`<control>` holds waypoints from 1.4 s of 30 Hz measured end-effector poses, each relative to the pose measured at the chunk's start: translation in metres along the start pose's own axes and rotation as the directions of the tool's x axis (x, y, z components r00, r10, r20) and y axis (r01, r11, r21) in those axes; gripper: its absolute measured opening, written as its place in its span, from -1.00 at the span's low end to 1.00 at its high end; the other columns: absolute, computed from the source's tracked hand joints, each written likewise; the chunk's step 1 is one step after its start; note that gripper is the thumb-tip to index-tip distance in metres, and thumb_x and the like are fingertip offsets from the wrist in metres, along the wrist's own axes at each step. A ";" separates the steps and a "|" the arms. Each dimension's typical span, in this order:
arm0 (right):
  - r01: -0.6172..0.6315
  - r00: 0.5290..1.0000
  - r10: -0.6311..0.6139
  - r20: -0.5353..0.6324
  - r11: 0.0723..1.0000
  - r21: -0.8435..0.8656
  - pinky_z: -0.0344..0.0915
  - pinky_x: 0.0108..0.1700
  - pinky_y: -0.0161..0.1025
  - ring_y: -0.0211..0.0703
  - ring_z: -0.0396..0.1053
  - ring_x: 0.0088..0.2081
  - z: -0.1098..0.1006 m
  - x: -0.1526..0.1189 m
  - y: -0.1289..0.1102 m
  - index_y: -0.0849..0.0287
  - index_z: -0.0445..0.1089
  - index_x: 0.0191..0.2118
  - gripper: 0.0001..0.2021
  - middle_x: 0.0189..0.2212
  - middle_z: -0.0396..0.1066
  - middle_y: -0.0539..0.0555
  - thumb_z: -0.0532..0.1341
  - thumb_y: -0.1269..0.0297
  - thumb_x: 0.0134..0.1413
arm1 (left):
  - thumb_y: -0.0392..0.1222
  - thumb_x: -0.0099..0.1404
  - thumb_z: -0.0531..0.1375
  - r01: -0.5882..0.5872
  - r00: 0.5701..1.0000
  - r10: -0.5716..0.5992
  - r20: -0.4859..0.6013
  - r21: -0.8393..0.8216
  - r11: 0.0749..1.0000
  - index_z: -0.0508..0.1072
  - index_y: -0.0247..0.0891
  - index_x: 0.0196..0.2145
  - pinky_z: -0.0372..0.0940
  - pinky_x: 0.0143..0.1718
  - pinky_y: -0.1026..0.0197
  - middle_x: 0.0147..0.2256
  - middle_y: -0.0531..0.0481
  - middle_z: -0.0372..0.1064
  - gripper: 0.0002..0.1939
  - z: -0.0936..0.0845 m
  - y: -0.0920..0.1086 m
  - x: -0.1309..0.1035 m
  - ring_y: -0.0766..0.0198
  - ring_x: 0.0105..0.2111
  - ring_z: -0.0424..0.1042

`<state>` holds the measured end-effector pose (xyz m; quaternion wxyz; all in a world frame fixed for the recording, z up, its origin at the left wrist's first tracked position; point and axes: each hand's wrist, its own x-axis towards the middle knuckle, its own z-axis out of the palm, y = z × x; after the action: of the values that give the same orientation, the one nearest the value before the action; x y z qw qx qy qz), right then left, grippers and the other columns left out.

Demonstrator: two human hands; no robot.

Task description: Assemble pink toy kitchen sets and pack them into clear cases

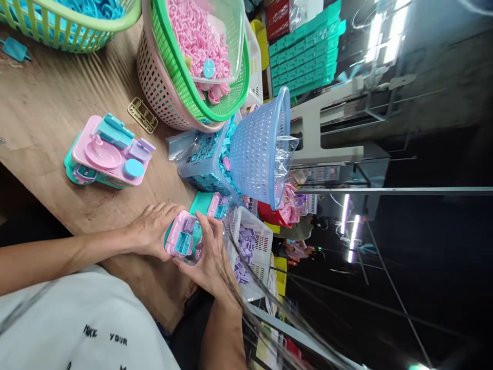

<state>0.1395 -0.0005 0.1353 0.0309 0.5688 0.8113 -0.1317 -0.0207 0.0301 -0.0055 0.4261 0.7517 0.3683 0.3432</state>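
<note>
My left hand [154,230] and my right hand [211,252] grip a small toy set [180,235] from both sides. It has a pink top, a teal base and blue and lilac parts, under what looks like a clear cover. Just behind it, a similar teal and pink toy [204,201] touches the tub beside it. Further left on the wooden table [50,108] stands a third toy set [110,151], pink on a teal base, with a pink basin, a blue disc, a blue rack and a lilac piece.
A gold plastic frame [142,115] lies near stacked green and pink baskets [162,82] of pink parts. A blue basket [256,149] leans over a tub of blue parts. A white crate [250,252] holds lilac parts. Blue pieces fill a light green basket [69,31]. A person [298,250] is far off.
</note>
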 end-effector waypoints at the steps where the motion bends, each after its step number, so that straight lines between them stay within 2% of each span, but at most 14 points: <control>1: 0.005 1.000 -0.005 -0.006 1.000 0.005 0.36 0.28 0.18 0.17 0.21 0.28 0.001 -0.001 0.001 -0.08 -0.13 0.44 0.06 0.19 0.07 0.20 0.47 0.24 -0.10 | 0.01 -0.09 0.41 0.000 1.000 0.000 0.001 -0.004 1.000 0.15 -0.20 0.24 0.23 0.13 -0.05 0.14 -0.19 0.31 -0.02 -0.001 0.001 0.000 -0.12 0.14 0.34; 4: 0.017 1.000 -0.017 -0.001 1.000 0.010 0.38 0.27 0.14 0.15 0.24 0.26 0.001 0.000 0.003 -0.05 -0.11 0.44 0.07 0.17 0.09 0.20 0.49 0.23 -0.13 | -0.01 -0.09 0.41 0.014 1.000 -0.014 0.017 -0.019 1.000 0.16 -0.18 0.22 0.23 0.12 -0.05 0.14 -0.18 0.31 -0.05 -0.004 0.004 -0.001 -0.11 0.14 0.34; 8: 0.025 0.998 -0.026 0.055 1.000 0.013 0.41 0.24 0.08 0.12 0.28 0.21 -0.003 0.004 0.002 -0.02 -0.08 0.43 0.07 0.14 0.11 0.20 0.50 0.24 -0.15 | -0.01 -0.14 0.44 0.040 0.999 -0.039 0.020 -0.032 0.999 0.15 -0.16 0.23 0.26 0.08 -0.05 0.16 -0.18 0.30 0.00 -0.005 0.006 0.000 -0.13 0.15 0.33; 16: 0.109 0.988 -0.107 0.108 0.994 -0.019 0.30 0.34 0.14 0.14 0.16 0.32 -0.011 0.013 -0.001 -0.08 -0.08 0.44 0.02 0.25 0.06 0.20 0.48 0.21 -0.07 | -0.02 -0.11 0.44 0.010 1.000 -0.009 0.009 -0.065 0.998 0.17 -0.17 0.21 0.23 0.12 -0.08 0.15 -0.19 0.30 -0.05 -0.005 0.003 0.000 -0.15 0.14 0.31; 21: 0.146 0.986 -0.143 0.091 0.989 -0.027 0.34 0.29 0.15 0.15 0.18 0.29 -0.009 0.011 0.006 -0.03 -0.04 0.43 -0.01 0.23 0.06 0.23 0.45 0.21 -0.09 | -0.02 -0.10 0.43 -0.006 1.000 0.005 -0.005 -0.054 0.999 0.17 -0.17 0.21 0.23 0.13 -0.06 0.14 -0.18 0.30 -0.06 -0.002 0.000 -0.001 -0.13 0.14 0.32; 28: 0.099 0.985 -0.094 0.146 0.995 -0.026 0.36 0.28 0.12 0.15 0.23 0.26 -0.015 0.014 0.001 -0.01 0.03 0.40 -0.06 0.19 0.11 0.21 0.44 0.23 -0.08 | 0.06 -0.14 0.44 -0.012 1.000 0.013 -0.024 0.008 1.000 0.13 -0.22 0.27 0.25 0.11 -0.09 0.15 -0.24 0.31 0.06 0.009 -0.005 0.000 -0.17 0.13 0.34; 37: 0.096 0.970 -0.069 0.232 0.990 -0.108 0.37 0.27 0.15 0.18 0.26 0.24 -0.024 0.026 -0.007 -0.01 0.03 0.42 0.02 0.21 0.14 0.22 0.48 0.26 -0.16 | -0.03 -0.09 0.45 0.023 0.999 -0.022 0.026 -0.035 0.999 0.17 -0.24 0.21 0.23 0.18 -0.14 0.19 -0.28 0.29 -0.05 -0.004 0.005 -0.003 -0.20 0.21 0.29; 42: 0.115 0.982 -0.100 0.160 0.989 -0.089 0.28 0.34 0.22 0.23 0.17 0.34 -0.016 0.017 -0.001 -0.06 -0.05 0.46 0.06 0.30 0.06 0.23 0.50 0.06 -0.10 | -0.02 -0.15 0.47 0.020 1.000 -0.020 0.002 -0.017 1.000 0.14 -0.20 0.23 0.28 0.13 -0.16 0.19 -0.26 0.29 0.03 0.001 0.001 -0.001 -0.19 0.18 0.32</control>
<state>0.1342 0.0188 0.1470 0.1146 0.5100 0.8414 -0.1372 -0.0205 0.0285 -0.0051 0.4363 0.7447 0.3725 0.3411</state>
